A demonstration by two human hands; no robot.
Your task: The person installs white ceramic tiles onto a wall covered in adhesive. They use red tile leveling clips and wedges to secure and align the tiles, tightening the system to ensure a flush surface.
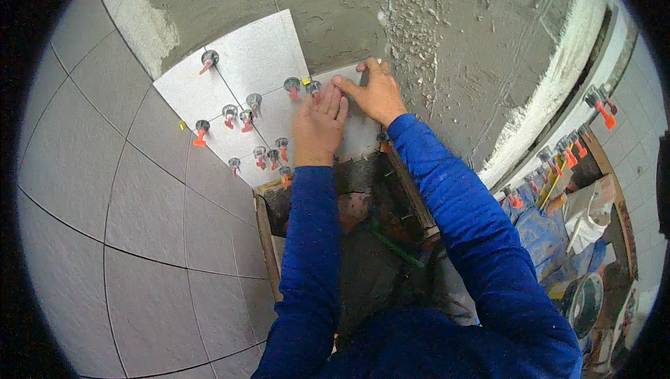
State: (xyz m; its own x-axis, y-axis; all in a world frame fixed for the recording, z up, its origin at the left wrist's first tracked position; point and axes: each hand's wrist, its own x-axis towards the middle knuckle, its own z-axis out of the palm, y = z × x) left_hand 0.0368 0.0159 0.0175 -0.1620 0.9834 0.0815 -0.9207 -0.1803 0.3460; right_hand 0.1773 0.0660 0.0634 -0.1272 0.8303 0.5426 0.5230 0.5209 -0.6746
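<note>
Head view: the wearer's blue sleeves reach forward over a worn wooden frame (413, 201), with green edging down inside it, toward a wall part-covered in pale tiles. The left hand (319, 135) is open, fingers long and close together; it appears to lie flat against the pale wall tile (361, 126) at the right end of the tiled patch, which would spread pressure evenly over its face. The right hand (380, 96) is half open, thumb spread from bent fingers at that tile's upper edge, probably to steady its corner; no closed grip shows.

Red-handled levelling clips (246, 119) sit along the joints, likely keeping neighbouring faces flush, and a yellow spacer (306, 81) rests at the step beside the taller tile (262, 47), perhaps to hold the gap. Spare orange-handled clips (571, 155) line the ledge at right, seemingly for easy reach. Beyond the tiles, grey mortar (335, 16) coats the wall, rougher and lumpier above the right hand.
</note>
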